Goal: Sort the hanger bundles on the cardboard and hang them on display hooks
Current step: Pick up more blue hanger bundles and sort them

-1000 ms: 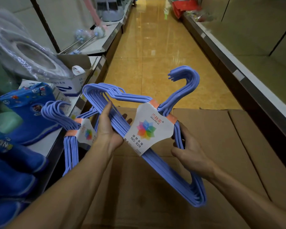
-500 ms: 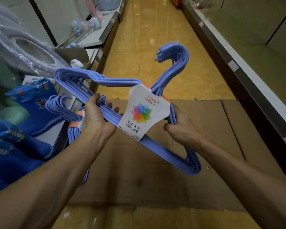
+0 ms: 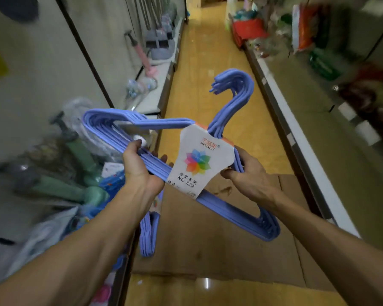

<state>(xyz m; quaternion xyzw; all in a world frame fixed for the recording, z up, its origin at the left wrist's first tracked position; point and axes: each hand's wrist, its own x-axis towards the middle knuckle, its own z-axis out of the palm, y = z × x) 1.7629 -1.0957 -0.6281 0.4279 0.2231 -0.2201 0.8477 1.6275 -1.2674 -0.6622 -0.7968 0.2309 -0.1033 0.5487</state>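
Two hands (image 3: 139, 166) (image 3: 250, 180), bundled blue plastic hangers (image 3: 146, 160)

Our left hand (image 3: 139, 166) and forearm hide most of a second hanger bundle (image 3: 148, 237). Blur smears the green goods (image 3: 75, 173) on our left shelf and the packaged stock (image 3: 318, 40) on the right beyond telling.

Flattened cardboard (image 3: 219, 246) lies on the glossy yellow floor (image 3: 210, 69) of the aisle between two shelves. The left shelf (image 3: 152, 93) carries blurred goods, among them a pink pump (image 3: 142, 56) and green boots (image 3: 75, 173).
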